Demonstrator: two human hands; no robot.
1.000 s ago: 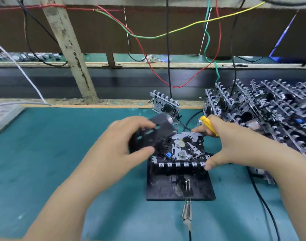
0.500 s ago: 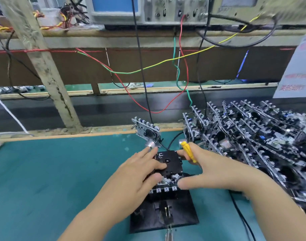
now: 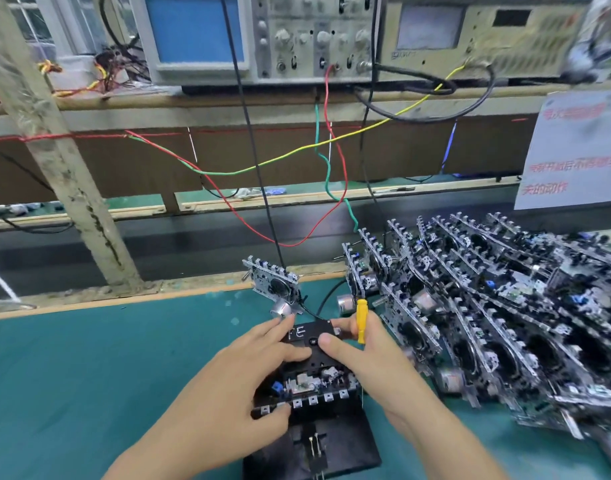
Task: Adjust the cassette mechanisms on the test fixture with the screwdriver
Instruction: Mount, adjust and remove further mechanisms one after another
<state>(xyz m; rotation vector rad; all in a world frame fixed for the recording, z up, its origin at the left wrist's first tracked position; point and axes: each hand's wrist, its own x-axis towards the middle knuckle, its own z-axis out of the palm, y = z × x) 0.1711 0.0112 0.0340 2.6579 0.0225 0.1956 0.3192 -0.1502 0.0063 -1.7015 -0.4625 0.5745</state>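
Note:
A cassette mechanism (image 3: pixel 306 388) sits on the black test fixture (image 3: pixel 342 448) on the green mat. A black cassette (image 3: pixel 312 341) marked with white letters lies on top of the mechanism. My left hand (image 3: pixel 241 379) presses straight fingers on the cassette, its thumb at the mechanism's front key row. My right hand (image 3: pixel 370 362) holds the yellow screwdriver (image 3: pixel 361 320) upright between its fingers, and its thumb presses the cassette.
A dense stack of cassette mechanisms (image 3: pixel 505 323) fills the right side. One mechanism (image 3: pixel 274 284) stands upright behind the fixture. Coloured wires (image 3: pixel 332 161) hang from the test instruments (image 3: pixel 314 36) on the shelf. A slanted post (image 3: pixel 54 154) rises at left.
The view has tilted upward, bringing the instruments into sight. My left hand laid the black cassette down onto the mechanism, and both hands now press on it.

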